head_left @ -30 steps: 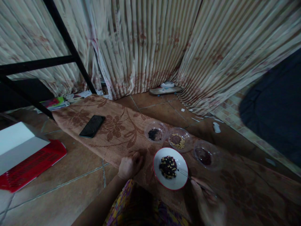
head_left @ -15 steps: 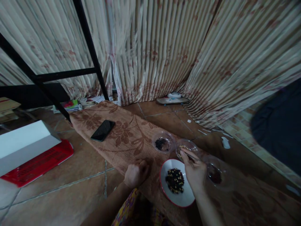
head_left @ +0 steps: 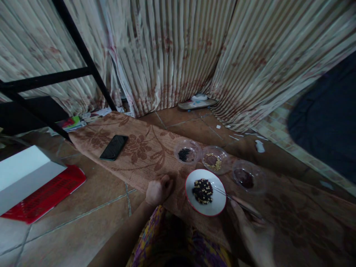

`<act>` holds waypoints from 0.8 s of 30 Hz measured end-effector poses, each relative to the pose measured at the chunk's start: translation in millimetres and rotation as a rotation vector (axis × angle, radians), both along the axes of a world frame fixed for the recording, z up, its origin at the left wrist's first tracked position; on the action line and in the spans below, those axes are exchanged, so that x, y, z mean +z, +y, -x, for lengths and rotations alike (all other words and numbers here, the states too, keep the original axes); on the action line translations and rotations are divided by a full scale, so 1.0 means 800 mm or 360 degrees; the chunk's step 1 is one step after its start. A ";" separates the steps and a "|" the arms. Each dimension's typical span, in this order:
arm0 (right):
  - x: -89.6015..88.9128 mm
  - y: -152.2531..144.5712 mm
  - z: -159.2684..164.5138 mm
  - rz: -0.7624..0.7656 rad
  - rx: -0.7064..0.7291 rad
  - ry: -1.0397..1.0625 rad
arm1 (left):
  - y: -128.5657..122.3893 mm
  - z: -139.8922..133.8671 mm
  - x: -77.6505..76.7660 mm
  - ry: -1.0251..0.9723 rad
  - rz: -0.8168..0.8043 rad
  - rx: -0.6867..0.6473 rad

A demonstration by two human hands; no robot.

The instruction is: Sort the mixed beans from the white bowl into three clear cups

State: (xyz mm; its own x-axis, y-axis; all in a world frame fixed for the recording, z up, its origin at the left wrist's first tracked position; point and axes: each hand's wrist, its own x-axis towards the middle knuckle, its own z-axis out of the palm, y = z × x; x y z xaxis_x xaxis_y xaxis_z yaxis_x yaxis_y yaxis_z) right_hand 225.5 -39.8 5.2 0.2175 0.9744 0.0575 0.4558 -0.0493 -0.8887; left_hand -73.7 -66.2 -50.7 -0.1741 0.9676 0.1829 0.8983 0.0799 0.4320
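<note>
— Yellow and purple patterned clothing [head_left: 147, 233] is nearest, at six o'clock, if the centre of our clock is the white bowl with red rim [head_left: 217, 204] and twelve points away from the person.

— Good. What does the right hand [head_left: 251, 227] do?

— It is at four o'clock. Its fingers are gripping thin metal tweezers [head_left: 246, 208], whose tips reach over the bowl, on the three-o'clock side of the mixed beans [head_left: 202, 191]. Whether these tips touch the bowl, I cannot tell.

— And the left hand [head_left: 158, 190]?

— It rests at nine o'clock on the brown flowered cloth [head_left: 147, 168], near the bowl but apart from it. The fingers are curled closed, like a loose fist; the palm is hidden.

— How are the mixed beans?

— Black and yellow, in one heap, a little toward nine o'clock inside the bowl.

— What stands beyond?

— Clear plastic dishes: at two o'clock with dark red beans [head_left: 247, 181], at half past twelve with yellow beans [head_left: 217, 163], at eleven with black beans [head_left: 183, 154].

— And farther?

— At ten o'clock, one black smartphone [head_left: 114, 147] lies on the same cloth. On the tiled floor [head_left: 83, 209], at twelve, I see a skateboard [head_left: 197, 105], and behind it the striped curtain [head_left: 172, 55].
</note>
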 end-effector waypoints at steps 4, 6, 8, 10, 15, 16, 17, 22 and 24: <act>-0.017 -0.016 -0.014 0.0077 0.0065 -0.0033 | 0.000 -0.001 0.000 0.0024 -0.0007 0.0008; -0.022 -0.018 -0.016 0.0086 0.0171 -0.0055 | 0.000 -0.002 0.000 0.0050 0.0003 0.0033; -0.025 -0.018 -0.015 0.0049 0.0276 -0.0057 | 0.000 -0.002 0.001 0.0078 0.0022 0.0058; -0.027 -0.017 -0.013 -0.0002 0.0340 -0.0054 | 0.001 -0.003 0.001 0.0085 0.0036 0.0060; -0.029 -0.014 -0.007 -0.0090 0.0358 -0.0099 | 0.001 -0.002 0.002 0.0079 0.0059 0.0075; -0.028 -0.013 -0.006 -0.0105 0.0361 -0.0110 | 0.001 -0.002 0.002 0.0081 0.0065 0.0075; -0.028 -0.013 -0.005 -0.0122 0.0360 -0.0118 | 0.000 -0.002 0.002 0.0083 0.0070 0.0072; -0.028 -0.013 -0.002 -0.0144 0.0359 -0.0111 | 0.000 -0.001 0.003 0.0070 0.0090 0.0053; -0.029 -0.013 -0.002 -0.0139 0.0350 -0.0095 | 0.000 -0.002 0.003 0.0071 0.0088 0.0051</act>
